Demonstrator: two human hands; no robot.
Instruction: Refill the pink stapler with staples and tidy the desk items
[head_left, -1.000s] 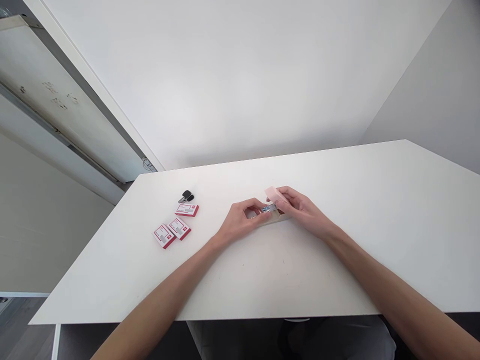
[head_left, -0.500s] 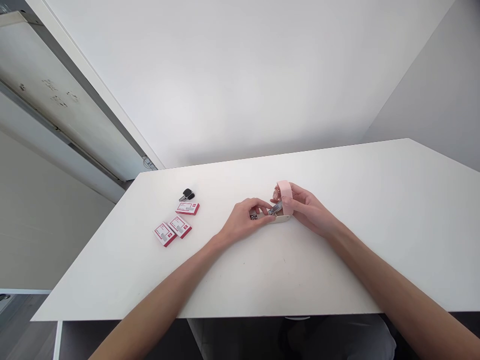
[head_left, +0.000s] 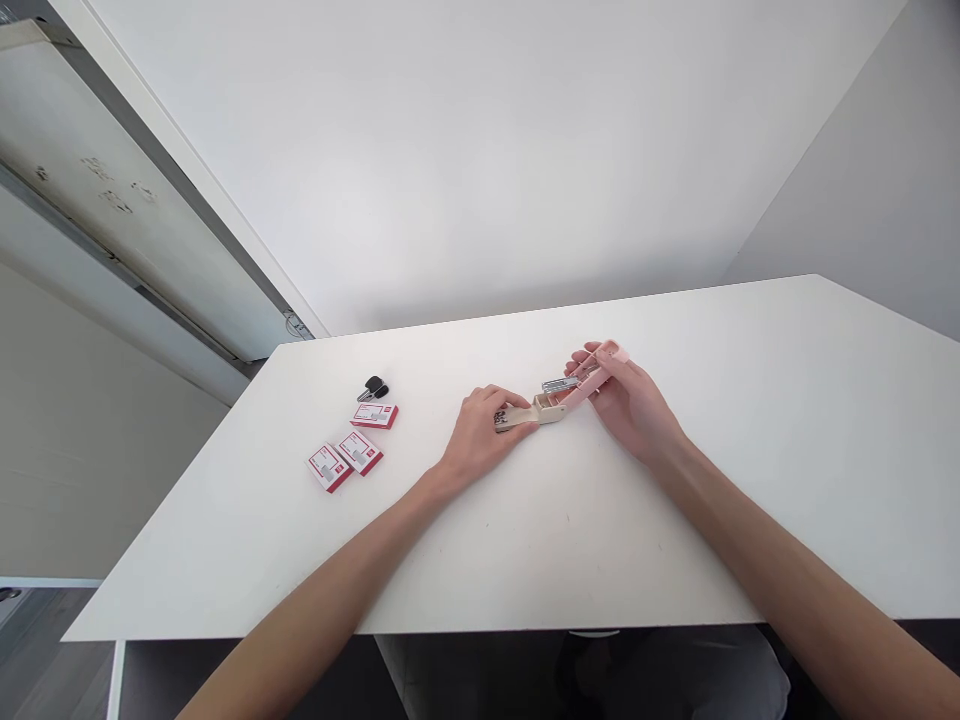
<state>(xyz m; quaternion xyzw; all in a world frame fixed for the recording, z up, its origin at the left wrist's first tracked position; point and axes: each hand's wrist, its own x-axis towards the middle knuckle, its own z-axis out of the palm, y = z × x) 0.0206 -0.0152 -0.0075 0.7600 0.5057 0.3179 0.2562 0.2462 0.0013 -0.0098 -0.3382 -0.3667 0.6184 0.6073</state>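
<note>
A stapler (head_left: pixel 553 408) with a cream base and a pink top lies between my hands, spread wide at its hinge. Its silver metal magazine (head_left: pixel 560 384) sticks out between the two halves. My left hand (head_left: pixel 486 430) is closed round the cream base, thumb in front and fingers behind. In my right hand (head_left: pixel 628 400) the pink top is held tilted up and away to the right, with the thumb over its inner side and the fingers behind it.
Three small red-and-white boxes (head_left: pixel 361 452) lie on the white table (head_left: pixel 480 540) to the left. Just behind them is a black-handled staple remover or clip-like object (head_left: pixel 374 388). A white wall (head_left: pixel 480 170) rises beyond the table's back edge.
The pink top has swung from roughly upright over to the right, opening the stapler wider. My right hand moved with it, and the stapler's hinge end lifted or turned slightly away from me.
</note>
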